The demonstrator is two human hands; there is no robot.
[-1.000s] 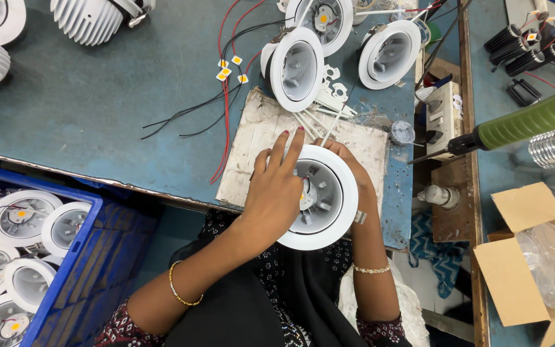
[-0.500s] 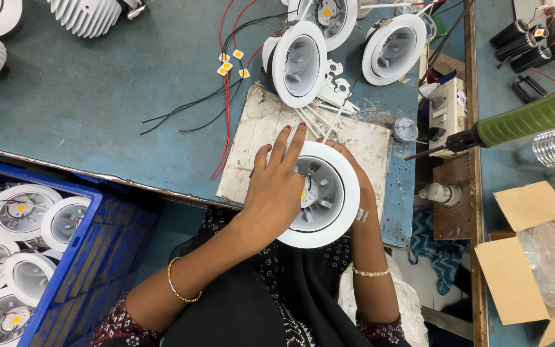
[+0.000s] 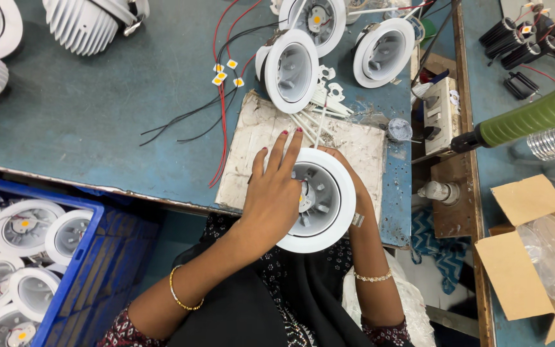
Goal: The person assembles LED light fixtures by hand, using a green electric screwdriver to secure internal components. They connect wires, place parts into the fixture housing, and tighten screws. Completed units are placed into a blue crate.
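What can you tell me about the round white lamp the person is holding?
The lamp is a round downlight housing with a broad, smooth white rim and a grey recessed centre holding small white tabs. It looks like painted metal or plastic. It faces up, tilted slightly, over the near edge of the table. The left hand covers its left side; the right hand grips its right edge from behind.
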